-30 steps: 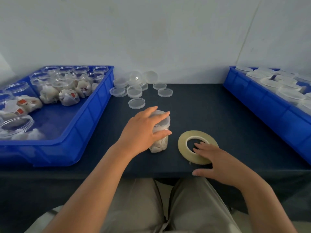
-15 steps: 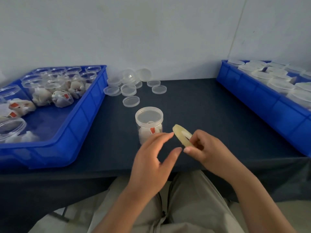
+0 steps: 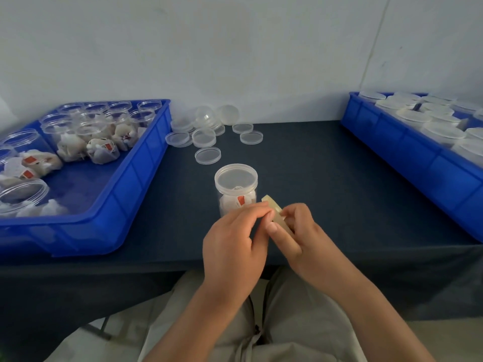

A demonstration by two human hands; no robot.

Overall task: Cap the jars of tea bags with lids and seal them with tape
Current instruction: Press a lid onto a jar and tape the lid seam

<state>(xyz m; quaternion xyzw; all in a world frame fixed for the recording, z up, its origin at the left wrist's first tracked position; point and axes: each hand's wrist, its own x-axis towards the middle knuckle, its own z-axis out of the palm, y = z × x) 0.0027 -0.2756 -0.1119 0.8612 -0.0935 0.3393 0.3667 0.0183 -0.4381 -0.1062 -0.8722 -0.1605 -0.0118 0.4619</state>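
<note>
Now that my left hand [image 3: 235, 246] has left the capped jar [image 3: 236, 189], it joins my right hand [image 3: 300, 236] pinching the tape roll [image 3: 274, 209] beside that jar; sealing likely begins.

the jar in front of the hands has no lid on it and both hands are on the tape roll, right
Not quite. The head view shows the jar already capped with a lid. The rest holds: the left hand and the right hand are both on the tape roll.
</note>
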